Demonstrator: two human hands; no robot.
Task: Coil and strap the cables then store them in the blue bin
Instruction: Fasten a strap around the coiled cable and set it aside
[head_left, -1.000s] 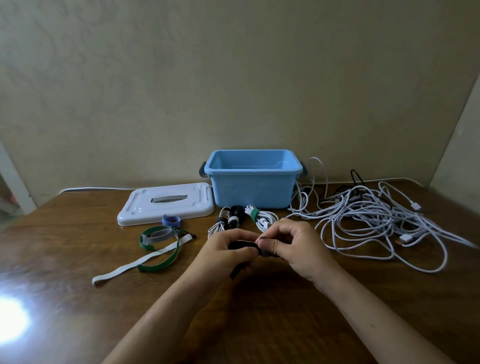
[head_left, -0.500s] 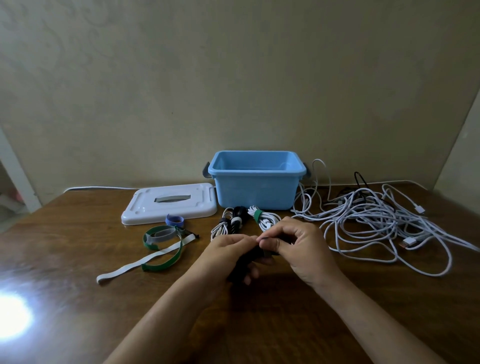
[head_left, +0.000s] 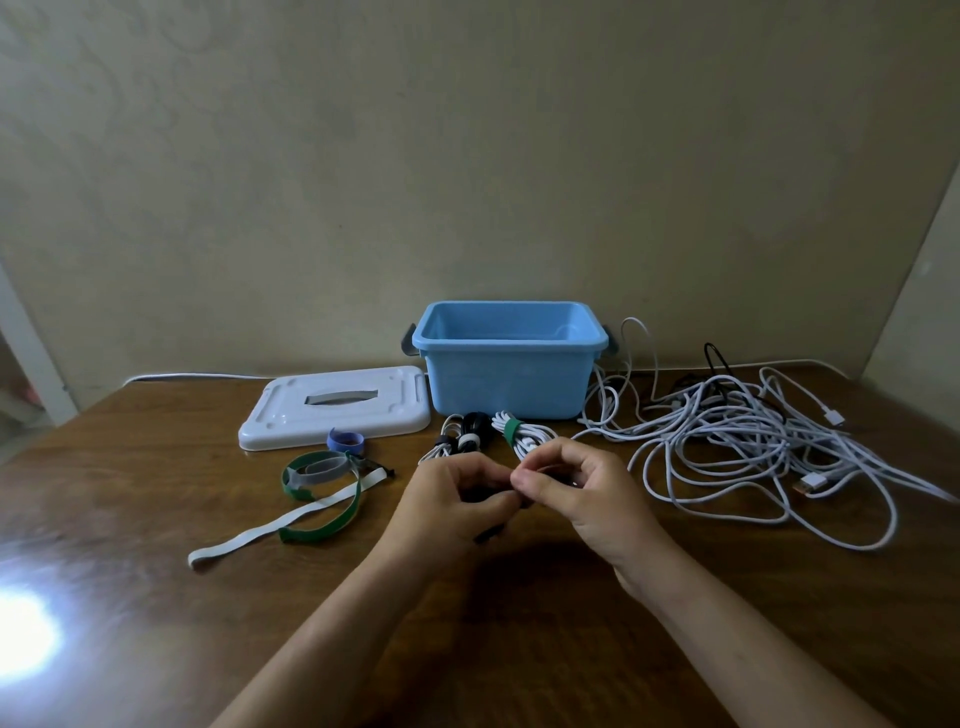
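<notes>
Both hands have drawn closer since a moment ago, the black cable bundle now mostly hidden between them above the near middle of the tabletop. Left hand curls round the bundle; right hand pinches what seems to be a strap end at its top, though the strap itself cannot be made out. Three strapped coils lie just in front of the blue bin, which looks empty; a loose white cable tangle sprawls to the right. Spare straps lie left, near the white lid. Light, soft and springy, the bundle likely needs a firm hold across its middle.
</notes>
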